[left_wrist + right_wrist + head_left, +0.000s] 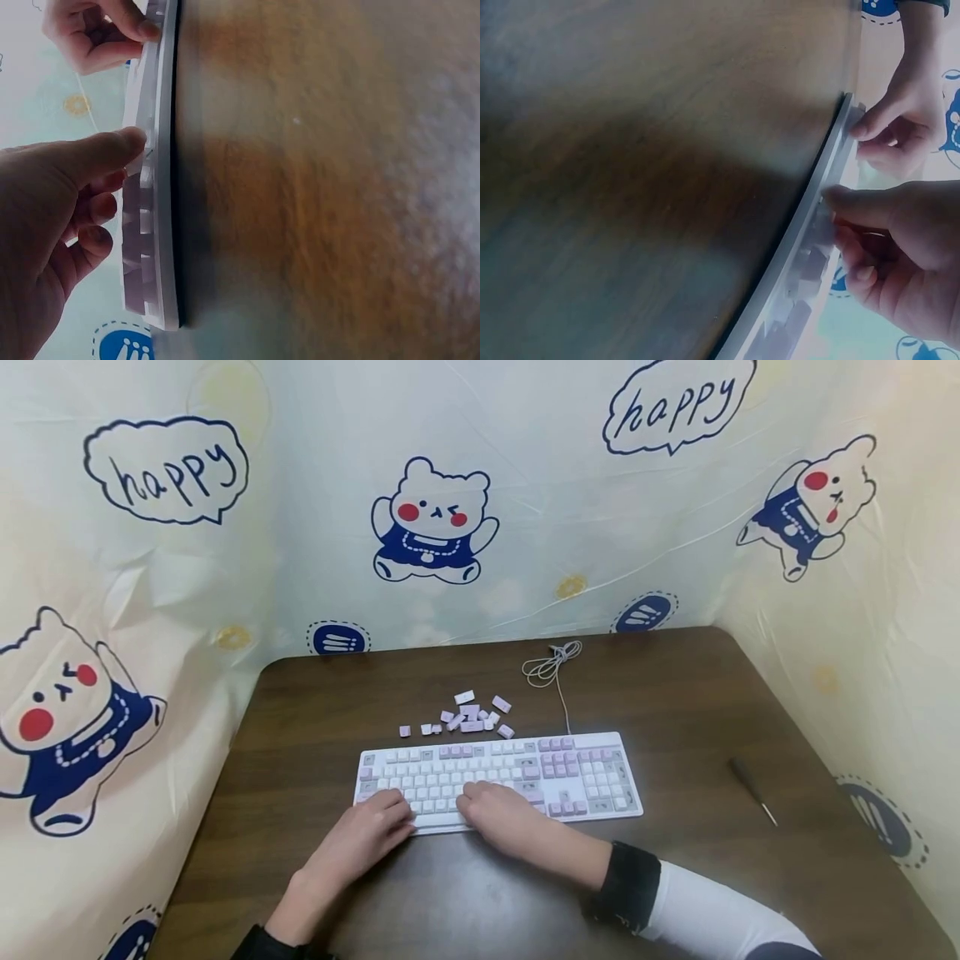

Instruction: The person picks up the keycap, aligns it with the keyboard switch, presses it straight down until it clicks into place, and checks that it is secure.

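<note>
A white and lilac keyboard (pixel 501 781) lies on the table, its front edge toward me. At its front row, my left hand (pixel 372 823) pinches the left end of the long white space bar (pixel 438 820). My right hand (pixel 501 810) has thumb and fingers curled at the other end of that bar. The left thumb (pixel 126 141) rests at the keyboard's front rim in the left wrist view, other fingers bent behind it. In the right wrist view the right thumb (pixel 847 201) lies along the same rim. The fingertips hide both bar ends.
Several loose lilac and white keycaps (pixel 471 713) lie behind the keyboard. A coiled cable (pixel 551 664) runs from its back edge. To the right is a dark-handled screwdriver (pixel 746 781). A printed curtain (pixel 525 527) surrounds the brown table (pixel 690 710).
</note>
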Available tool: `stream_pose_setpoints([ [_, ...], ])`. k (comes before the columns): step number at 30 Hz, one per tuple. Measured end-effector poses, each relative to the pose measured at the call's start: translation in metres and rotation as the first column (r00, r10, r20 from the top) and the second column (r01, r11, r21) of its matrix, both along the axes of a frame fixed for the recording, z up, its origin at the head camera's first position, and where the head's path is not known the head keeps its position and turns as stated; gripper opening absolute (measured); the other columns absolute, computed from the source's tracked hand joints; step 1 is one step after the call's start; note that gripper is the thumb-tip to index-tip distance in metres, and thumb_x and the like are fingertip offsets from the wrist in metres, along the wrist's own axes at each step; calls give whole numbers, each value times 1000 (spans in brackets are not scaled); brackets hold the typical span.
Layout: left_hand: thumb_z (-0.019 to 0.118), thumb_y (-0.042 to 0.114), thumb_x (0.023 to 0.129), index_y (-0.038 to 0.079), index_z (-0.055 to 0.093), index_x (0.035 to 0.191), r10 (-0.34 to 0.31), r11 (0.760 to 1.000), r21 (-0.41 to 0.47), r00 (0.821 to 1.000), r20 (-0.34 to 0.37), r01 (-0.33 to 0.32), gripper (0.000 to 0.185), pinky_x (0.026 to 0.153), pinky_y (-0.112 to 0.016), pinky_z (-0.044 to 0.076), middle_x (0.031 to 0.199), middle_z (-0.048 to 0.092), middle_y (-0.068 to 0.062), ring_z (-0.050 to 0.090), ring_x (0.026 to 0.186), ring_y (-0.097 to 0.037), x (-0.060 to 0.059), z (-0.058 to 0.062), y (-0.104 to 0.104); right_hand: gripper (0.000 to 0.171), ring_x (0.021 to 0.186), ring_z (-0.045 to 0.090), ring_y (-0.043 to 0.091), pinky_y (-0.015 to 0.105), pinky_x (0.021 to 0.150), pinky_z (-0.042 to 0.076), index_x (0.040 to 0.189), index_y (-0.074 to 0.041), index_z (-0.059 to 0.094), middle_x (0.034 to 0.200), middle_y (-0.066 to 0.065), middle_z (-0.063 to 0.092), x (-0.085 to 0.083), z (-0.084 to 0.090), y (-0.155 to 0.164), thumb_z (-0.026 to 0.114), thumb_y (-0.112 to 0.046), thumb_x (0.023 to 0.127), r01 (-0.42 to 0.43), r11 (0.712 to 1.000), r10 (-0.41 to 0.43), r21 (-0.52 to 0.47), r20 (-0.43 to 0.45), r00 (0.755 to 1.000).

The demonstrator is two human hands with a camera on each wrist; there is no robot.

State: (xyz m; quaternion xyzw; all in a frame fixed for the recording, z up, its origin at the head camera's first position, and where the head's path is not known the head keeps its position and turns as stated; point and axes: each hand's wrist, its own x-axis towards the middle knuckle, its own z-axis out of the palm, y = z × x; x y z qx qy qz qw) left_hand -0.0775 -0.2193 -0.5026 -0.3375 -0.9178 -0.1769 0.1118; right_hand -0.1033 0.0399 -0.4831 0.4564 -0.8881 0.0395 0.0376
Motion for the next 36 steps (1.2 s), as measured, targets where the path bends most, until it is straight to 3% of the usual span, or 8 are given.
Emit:
stream_pose_setpoints([
  [6, 90, 10, 78, 18, 68, 83, -15, 1000, -4, 999, -47, 14, 24, 65, -25, 50, 84, 54, 9, 51, 77, -7, 0, -2, -2, 4, 75, 59, 12, 26, 67, 50, 93, -11, 70, 85, -2, 61, -2, 2, 3, 74, -9, 91, -20, 1000, 20, 1, -28, 999],
  [13, 89, 11, 80, 17, 70, 86, -7, 1000, -5, 1000, 10, 7, 21, 67, -25, 50, 86, 54, 9, 51, 79, -7, 0, 3, -3, 4, 78, 59, 13, 26, 69, 51, 96, -12, 71, 87, -2, 61, -2, 4, 3, 73, -10, 93, -27, 999, 28, 20, -29, 999],
  [22, 86, 13, 85, 18, 75, 90, 5, 999, 43, 999, 47, -7, 13, 69, -26, 51, 88, 59, 11, 53, 79, -4, 1, -2, -6, 4, 77, 60, 12, 26, 69, 51, 96, -11, 72, 86, -2, 62, 0, 3, 5, 75, -13, 93, -30, 999, 30, 18, -16, 999],
  [26, 81, 16, 91, 21, 76, 91, 55, 993, 95, 994, 94, -64, 7, 67, -25, 50, 87, 59, 15, 52, 77, -1, 2, -1, -12, 6, 78, 61, 12, 26, 70, 51, 96, -11, 71, 86, -2, 62, 0, 3, 8, 74, -16, 95, -26, 1000, 26, -12, 9, 1000],
  [29, 79, 19, 94, 21, 78, 91, 177, 970, 138, 970, 166, -200, 4, 66, -25, 48, 87, 59, 14, 51, 75, -3, 0, 0, -21, 9, 79, 62, 14, 28, 71, 52, 96, -12, 68, 87, -2, 62, -1, 5, 12, 73, -20, 96, -10, 999, 12, -50, 35, 999],
  [33, 76, 18, 97, 16, 79, 100, 360, 893, 177, 893, 270, -414, 4, 70, -27, 49, 93, 62, 6, 53, 80, -11, -6, -3, -33, 12, 80, 62, 16, 30, 71, 52, 95, -12, 67, 87, -1, 61, -4, 9, 22, 73, -23, 98, 13, 996, -7, -84, 68, 998],
  [36, 76, 17, 97, 13, 77, 107, 435, 840, 199, 845, 310, -505, 11, 72, -27, 50, 97, 62, 0, 54, 83, -16, -10, -6, -41, 12, 78, 61, 17, 32, 71, 52, 94, -12, 66, 85, -1, 60, -7, 12, 27, 72, -21, 98, 13, 994, -4, -107, 77, 997],
])
